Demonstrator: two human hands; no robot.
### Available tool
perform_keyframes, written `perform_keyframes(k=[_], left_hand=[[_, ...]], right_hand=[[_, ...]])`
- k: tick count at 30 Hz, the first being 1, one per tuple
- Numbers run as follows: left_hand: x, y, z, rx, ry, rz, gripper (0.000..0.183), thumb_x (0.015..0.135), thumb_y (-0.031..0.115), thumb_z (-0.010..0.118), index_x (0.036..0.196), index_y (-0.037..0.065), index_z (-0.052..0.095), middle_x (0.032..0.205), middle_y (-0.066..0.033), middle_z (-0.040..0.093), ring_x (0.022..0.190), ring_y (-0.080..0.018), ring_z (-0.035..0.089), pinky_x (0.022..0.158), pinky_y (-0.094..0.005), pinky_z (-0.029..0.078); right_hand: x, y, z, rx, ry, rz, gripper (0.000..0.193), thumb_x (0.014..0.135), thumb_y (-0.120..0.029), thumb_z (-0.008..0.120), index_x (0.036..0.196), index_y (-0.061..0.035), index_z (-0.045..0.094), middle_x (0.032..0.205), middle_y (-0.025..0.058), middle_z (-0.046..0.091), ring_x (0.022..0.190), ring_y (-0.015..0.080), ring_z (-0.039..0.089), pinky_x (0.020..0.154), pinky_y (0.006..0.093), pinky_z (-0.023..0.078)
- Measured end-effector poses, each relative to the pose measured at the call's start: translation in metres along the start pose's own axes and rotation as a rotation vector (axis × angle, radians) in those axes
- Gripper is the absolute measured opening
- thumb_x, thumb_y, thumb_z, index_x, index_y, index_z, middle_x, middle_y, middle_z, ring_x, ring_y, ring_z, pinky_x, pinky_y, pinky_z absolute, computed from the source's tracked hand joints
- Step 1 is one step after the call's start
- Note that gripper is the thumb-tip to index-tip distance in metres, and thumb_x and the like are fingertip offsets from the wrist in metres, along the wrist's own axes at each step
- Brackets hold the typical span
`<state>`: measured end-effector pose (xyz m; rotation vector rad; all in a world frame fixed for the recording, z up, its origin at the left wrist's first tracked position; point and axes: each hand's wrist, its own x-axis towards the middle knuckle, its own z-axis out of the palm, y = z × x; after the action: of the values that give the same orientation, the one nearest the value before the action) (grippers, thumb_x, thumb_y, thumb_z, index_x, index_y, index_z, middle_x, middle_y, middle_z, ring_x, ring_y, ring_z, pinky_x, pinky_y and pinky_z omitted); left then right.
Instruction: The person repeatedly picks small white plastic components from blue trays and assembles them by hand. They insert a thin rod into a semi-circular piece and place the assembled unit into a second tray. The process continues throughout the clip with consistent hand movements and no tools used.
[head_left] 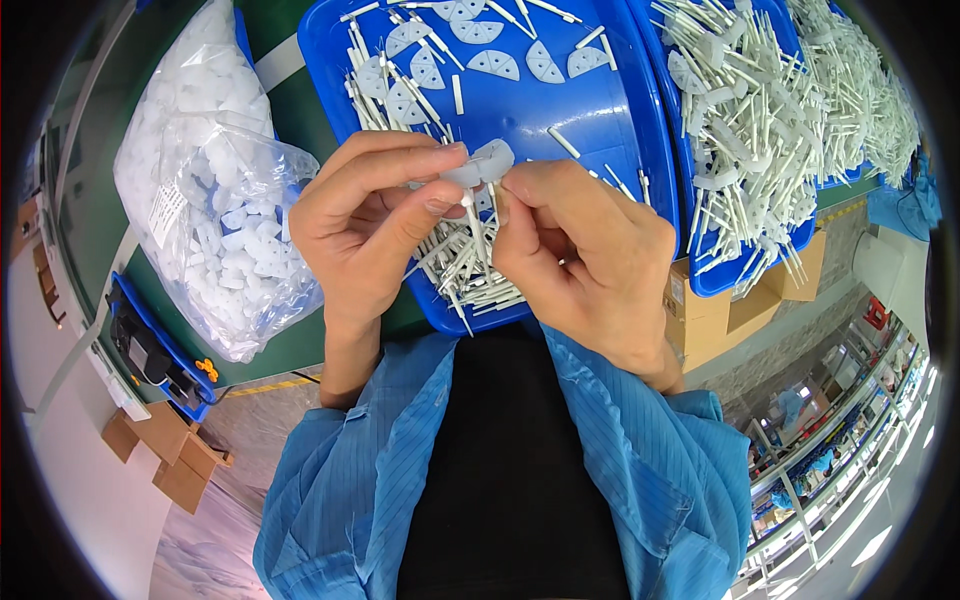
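Note:
Above the near part of a blue tray (600, 120), both my hands meet at a translucent white plastic piece (484, 163) with a curved outline. My left hand (375, 215) pinches its left end between thumb and fingers. The fingers of my right hand (590, 245) are closed at its right end, where a thin white rod (477, 225) hangs down from the piece. The right fingertips partly hide how rod and piece meet. Below lies a heap of white rods (470, 275), and semicircular white pieces (493, 65) with small holes lie farther back in the tray.
A clear bag (225, 200) full of white plastic pieces stands on the green table at left. To the right, blue trays hold heaps of rods with white pieces (745, 130). A cardboard box (700, 315) sits below them. A small blue bin (150, 345) with black items is at far left.

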<state>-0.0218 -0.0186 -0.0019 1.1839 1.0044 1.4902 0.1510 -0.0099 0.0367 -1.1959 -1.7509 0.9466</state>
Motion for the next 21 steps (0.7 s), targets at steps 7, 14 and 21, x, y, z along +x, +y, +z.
perform_keyframes(k=[7,14,21], left_hand=[[0.000,-0.004,-0.005,-0.143,0.007,-0.024,0.019,0.088,-0.001,0.069,0.106,-0.007,0.069,0.106,-0.0184,0.064,0.087,-0.0201,0.069,0.066,-0.0264,0.062],[-0.004,-0.012,-0.009,-0.270,0.009,-0.039,0.023,0.091,0.006,0.069,0.109,-0.007,0.067,0.108,-0.0185,0.063,0.088,-0.0207,0.068,0.064,-0.0266,0.061],[-0.003,-0.013,-0.009,-0.251,0.003,-0.019,0.022,0.091,0.008,0.068,0.109,-0.006,0.065,0.108,-0.0183,0.063,0.092,-0.0212,0.067,0.068,-0.0272,0.060]], right_hand=[[0.002,-0.010,-0.008,0.057,-0.055,0.061,0.015,0.084,0.005,0.071,0.096,-0.0026,0.065,0.064,0.0027,0.062,0.051,0.0026,0.053,0.046,0.0193,0.039],[-0.002,-0.008,-0.009,-0.042,-0.108,-0.033,0.025,0.081,-0.010,0.078,0.096,-0.0006,0.060,0.079,0.0066,0.069,0.052,0.0150,0.064,0.042,0.0274,0.047],[-0.001,-0.006,-0.005,-0.001,-0.114,0.001,0.023,0.081,-0.005,0.076,0.097,-0.0032,0.060,0.061,0.0021,0.059,0.045,0.0103,0.055,0.040,0.0250,0.040]])
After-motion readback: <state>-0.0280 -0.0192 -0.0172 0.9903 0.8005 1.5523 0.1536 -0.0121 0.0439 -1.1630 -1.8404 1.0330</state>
